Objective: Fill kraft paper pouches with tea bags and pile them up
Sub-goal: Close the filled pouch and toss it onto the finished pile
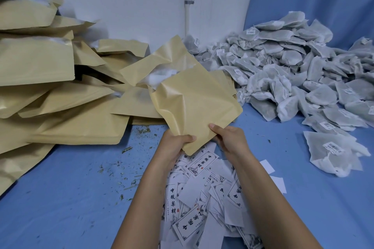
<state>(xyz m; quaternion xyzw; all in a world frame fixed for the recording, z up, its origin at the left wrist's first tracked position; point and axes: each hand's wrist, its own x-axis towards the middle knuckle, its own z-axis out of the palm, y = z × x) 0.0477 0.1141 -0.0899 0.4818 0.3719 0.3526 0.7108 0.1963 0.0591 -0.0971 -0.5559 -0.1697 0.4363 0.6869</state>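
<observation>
Both my hands hold one kraft paper pouch (194, 103) by its lower edge, in the middle of the view, tilted away from me with its mouth pointing up and back. My left hand (176, 143) grips the bottom corner; my right hand (226, 137) pinches the edge beside it. A big heap of kraft pouches (50, 87) covers the left side, some showing white contents at their mouths. A large heap of greyish tea bags (293, 70) with small tags lies at the right. One tea bag (332, 151) lies apart, nearer to me.
The work surface is a blue cloth (70, 198) strewn with green herb crumbs (125, 178). A scatter of white printed label cards (206, 198) lies between my forearms. A white wall (141, 6) closes the back.
</observation>
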